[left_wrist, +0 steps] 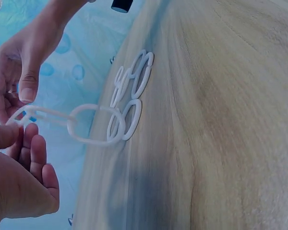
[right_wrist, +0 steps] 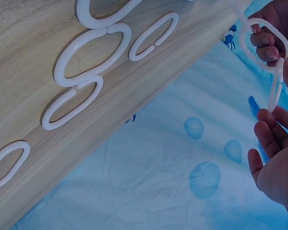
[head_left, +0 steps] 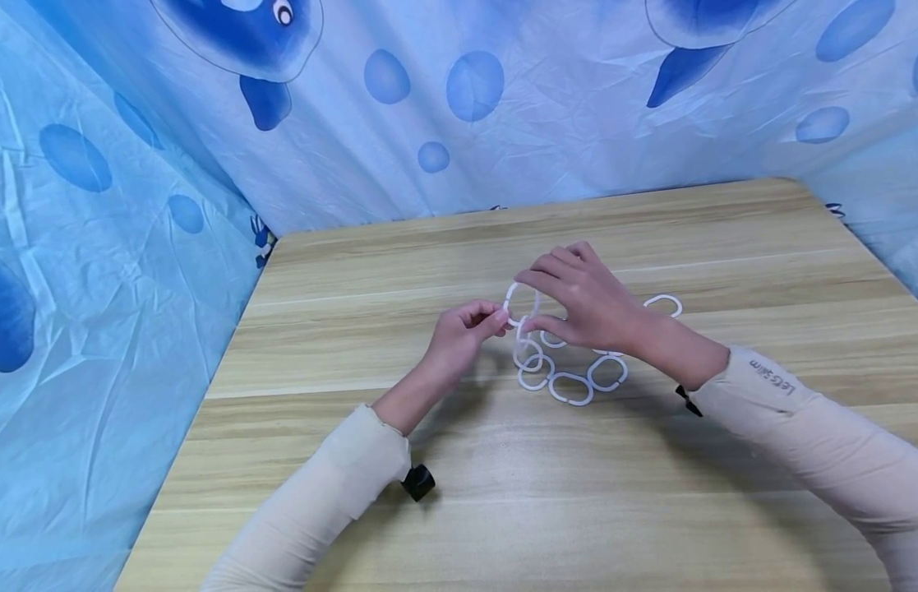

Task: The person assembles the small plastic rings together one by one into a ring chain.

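Note:
My left hand pinches a white plastic chain link between thumb and fingertips, just above the table. From the other side my right hand reaches over that link, its curved index finger at the far end and its thumb toward the near side. In the right wrist view, right-hand fingertips meet the end of a link. A joined link hangs below the hands in the left wrist view. The chain continues onto the table through several oval links. My right hand covers some of them.
A white link shows beyond the right wrist. Wood-patterned table lies beneath both forearms. Behind it and along its left side hangs a blue curtain with whale and bubble prints.

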The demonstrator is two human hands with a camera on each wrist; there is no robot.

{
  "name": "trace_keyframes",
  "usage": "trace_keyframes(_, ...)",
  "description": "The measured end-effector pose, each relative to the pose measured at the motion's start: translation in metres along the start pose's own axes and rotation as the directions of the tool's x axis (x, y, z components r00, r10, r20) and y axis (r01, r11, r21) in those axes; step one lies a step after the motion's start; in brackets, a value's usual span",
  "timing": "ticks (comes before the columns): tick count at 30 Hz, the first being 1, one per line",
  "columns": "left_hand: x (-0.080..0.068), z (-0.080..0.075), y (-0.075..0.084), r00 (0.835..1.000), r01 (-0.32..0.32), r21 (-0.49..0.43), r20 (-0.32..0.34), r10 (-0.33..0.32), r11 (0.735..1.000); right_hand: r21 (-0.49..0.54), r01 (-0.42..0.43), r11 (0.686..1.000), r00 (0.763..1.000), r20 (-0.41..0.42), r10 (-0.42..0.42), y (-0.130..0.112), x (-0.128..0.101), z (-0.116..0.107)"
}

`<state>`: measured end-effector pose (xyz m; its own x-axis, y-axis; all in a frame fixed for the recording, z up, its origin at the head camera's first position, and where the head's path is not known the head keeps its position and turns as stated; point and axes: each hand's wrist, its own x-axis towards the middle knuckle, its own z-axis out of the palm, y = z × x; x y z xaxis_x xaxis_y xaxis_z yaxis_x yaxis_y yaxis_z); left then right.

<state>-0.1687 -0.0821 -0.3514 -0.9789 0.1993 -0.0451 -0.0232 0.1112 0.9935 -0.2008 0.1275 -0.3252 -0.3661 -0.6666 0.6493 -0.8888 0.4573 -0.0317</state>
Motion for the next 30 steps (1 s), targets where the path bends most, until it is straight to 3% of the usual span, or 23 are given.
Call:
trace_keyframes(9,0.001,-0.004,-0.001,0.998,-0.026,-0.039,-0.065,0.023,0.999,0.051,-0.175,0.983,0.984,0.036,0.174,0.017,-0.018,-0.019)
trace_keyframes(16,0.002,-0.008,-0.004,0.996,-0.042,-0.052,-0.078,0.038,0.998,0.066,-0.350,0.934,0.930,0.141,0.339,0.034,-0.045,-0.034)
trace_keyframes(26,0.002,-0.008,-0.004,0.996,-0.050,-0.034,-0.073,0.047,0.998,0.010,-0.432,0.902,0.882,0.215,0.420,0.054,-0.080,-0.051)
trace_keyframes(30,0.001,-0.008,-0.004,0.996,-0.044,-0.020,-0.076,0.042,0.999,-0.013,-0.492,0.870,0.836,0.272,0.477,0.065,-0.095,-0.056)
